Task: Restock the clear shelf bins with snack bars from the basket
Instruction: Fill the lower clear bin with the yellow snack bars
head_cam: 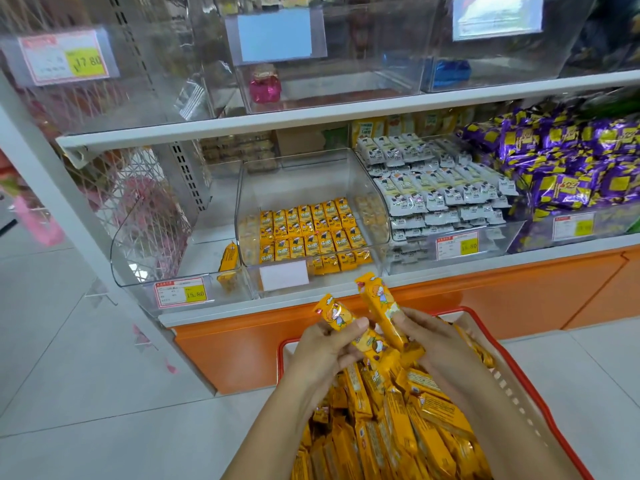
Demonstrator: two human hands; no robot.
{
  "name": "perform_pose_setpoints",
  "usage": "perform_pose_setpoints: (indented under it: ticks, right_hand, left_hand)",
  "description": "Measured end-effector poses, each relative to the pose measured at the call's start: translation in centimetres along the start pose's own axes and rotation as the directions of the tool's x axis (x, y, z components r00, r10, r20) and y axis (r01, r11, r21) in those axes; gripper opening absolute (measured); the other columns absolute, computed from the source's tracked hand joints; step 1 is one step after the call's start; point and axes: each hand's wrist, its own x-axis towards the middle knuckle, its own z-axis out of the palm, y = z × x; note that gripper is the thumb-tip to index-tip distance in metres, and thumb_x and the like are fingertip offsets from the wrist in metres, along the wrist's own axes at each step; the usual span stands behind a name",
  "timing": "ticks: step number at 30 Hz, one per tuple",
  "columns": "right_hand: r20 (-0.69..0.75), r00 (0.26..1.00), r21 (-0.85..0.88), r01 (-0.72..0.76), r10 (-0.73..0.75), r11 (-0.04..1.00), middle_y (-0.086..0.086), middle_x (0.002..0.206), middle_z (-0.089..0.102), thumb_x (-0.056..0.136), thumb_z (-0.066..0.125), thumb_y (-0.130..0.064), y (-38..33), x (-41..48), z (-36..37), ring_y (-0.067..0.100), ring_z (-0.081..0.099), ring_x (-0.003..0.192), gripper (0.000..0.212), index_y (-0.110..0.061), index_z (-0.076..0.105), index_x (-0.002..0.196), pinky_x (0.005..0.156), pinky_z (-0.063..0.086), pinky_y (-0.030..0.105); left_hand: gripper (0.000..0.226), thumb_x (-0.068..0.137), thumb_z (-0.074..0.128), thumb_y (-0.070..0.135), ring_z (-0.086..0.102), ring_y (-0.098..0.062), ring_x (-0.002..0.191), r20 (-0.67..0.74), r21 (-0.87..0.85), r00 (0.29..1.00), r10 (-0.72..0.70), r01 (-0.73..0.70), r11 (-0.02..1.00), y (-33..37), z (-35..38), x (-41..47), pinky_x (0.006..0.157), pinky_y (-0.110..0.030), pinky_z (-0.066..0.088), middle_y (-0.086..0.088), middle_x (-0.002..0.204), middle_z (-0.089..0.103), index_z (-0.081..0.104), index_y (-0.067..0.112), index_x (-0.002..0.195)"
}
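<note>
A red-rimmed basket (519, 372) at the bottom is piled with yellow snack bars (398, 420). Above it, my left hand (325, 344) grips one yellow bar (337, 315), thumb over its wrapper. My right hand (436, 341) holds a second yellow bar (379, 306) that points up toward the shelf. Straight ahead, the middle clear bin (304, 188) holds rows of small yellow bars (311, 230) in its front half. The left clear bin (145, 258) holds a single yellow bar (228, 259) leaning against its right wall.
To the right, a bin holds white bars (436, 188) and another purple packs (571, 157). Upper-shelf bins hold a pink candy (265, 86) and a blue pack (450, 72). Price tags (181, 292) clip to bin fronts. An orange base (519, 296) runs under the shelf, above the tile floor.
</note>
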Motion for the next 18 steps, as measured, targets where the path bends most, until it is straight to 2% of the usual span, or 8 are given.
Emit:
perform_pose_setpoints:
  ticks: [2,4,6,8,10,12,15,18]
  right_hand:
    - [-0.032,0.996,-0.085,0.077,-0.080,0.993,-0.004,0.099,0.072,0.081,0.066,-0.037,-0.5,-0.3,0.6,0.010,0.067,0.095,0.025,-0.030,0.066,0.105,0.080,0.055,0.031]
    - [-0.048,0.981,-0.224,0.171,-0.186,0.960,-0.009,0.094,0.072,0.085,0.065,-0.033,-1.0,-0.6,1.3,-0.002,0.066,0.086,0.018,-0.028,0.061,0.103,0.069,0.049,0.011]
    - [-0.047,0.958,-0.303,0.256,-0.283,0.918,-0.014,0.096,0.070,0.084,0.063,-0.035,-1.4,-0.9,1.9,-0.006,0.064,0.090,0.019,-0.029,0.062,0.102,0.071,0.047,0.011]
    - [-0.050,0.933,-0.391,0.309,-0.355,0.867,-0.018,0.105,0.066,0.079,0.064,-0.043,-1.5,-1.1,2.3,-0.008,0.058,0.100,0.027,-0.038,0.062,0.105,0.077,0.047,0.014]
    - [-0.023,0.919,-0.478,0.336,-0.393,0.811,-0.025,0.112,0.057,0.077,0.069,-0.045,-1.8,-1.2,2.6,-0.013,0.050,0.107,0.035,-0.050,0.055,0.108,0.081,0.042,0.009]
    - [0.001,0.905,-0.537,0.359,-0.425,0.764,-0.030,0.113,0.055,0.075,0.075,-0.049,-2.0,-1.3,2.9,-0.016,0.047,0.109,0.044,-0.055,0.049,0.110,0.081,0.037,0.002]
    - [-0.026,0.892,-0.593,0.350,-0.452,0.725,-0.030,0.115,0.052,0.068,0.076,-0.058,-2.5,-1.1,3.4,-0.017,0.045,0.108,0.056,-0.053,0.044,0.113,0.079,0.036,0.000]
    - [-0.003,0.850,-0.767,0.337,-0.527,0.547,-0.025,0.119,0.039,0.069,0.070,-0.060,-2.8,-0.7,4.2,-0.008,0.042,0.106,0.073,-0.040,0.041,0.133,0.080,0.033,0.001]
  left_hand:
    - [0.026,0.072,0.075,0.020,0.069,-0.018,0.075,-0.006,0.050,1.000,-0.005,0.006,0.999,0.5,0.2,-0.2,0.067,-0.027,0.056,-0.016,0.088,0.069,0.065,0.005,0.092]
    - [0.039,0.064,0.080,0.027,0.069,-0.020,0.077,-0.005,0.099,1.000,0.014,-0.014,0.995,1.0,0.4,-0.3,0.067,-0.029,0.057,-0.016,0.093,0.065,0.064,0.004,0.091]
    - [0.050,0.061,0.085,0.031,0.069,-0.027,0.086,-0.005,0.117,0.999,0.035,-0.034,0.993,1.7,0.4,-0.1,0.072,-0.034,0.058,-0.015,0.100,0.066,0.062,0.002,0.095]
    - [0.037,0.068,0.081,0.027,0.069,-0.026,0.088,-0.027,0.125,0.997,0.072,-0.068,0.990,2.4,0.4,-0.1,0.078,-0.036,0.057,-0.009,0.101,0.071,0.066,0.004,0.092]
    - [0.018,0.079,0.073,0.018,0.070,-0.024,0.087,-0.036,0.111,0.995,0.095,-0.091,0.990,3.4,0.8,-0.2,0.081,-0.036,0.056,-0.009,0.097,0.074,0.071,0.009,0.094]
    - [0.019,0.083,0.068,0.015,0.070,-0.026,0.088,-0.025,0.120,0.993,0.113,-0.109,0.987,4.2,1.1,-0.3,0.078,-0.035,0.057,-0.011,0.097,0.073,0.070,0.007,0.101]
    - [0.029,0.083,0.068,0.017,0.068,-0.034,0.095,0.039,0.123,0.991,0.129,-0.133,0.983,5.2,1.2,-0.3,0.083,-0.042,0.056,-0.015,0.102,0.072,0.066,0.004,0.109]
    - [0.030,0.082,0.068,0.016,0.068,-0.034,0.095,0.037,0.093,0.986,0.161,-0.164,0.982,6.3,1.4,0.0,0.085,-0.046,0.055,-0.016,0.101,0.072,0.065,0.003,0.110]
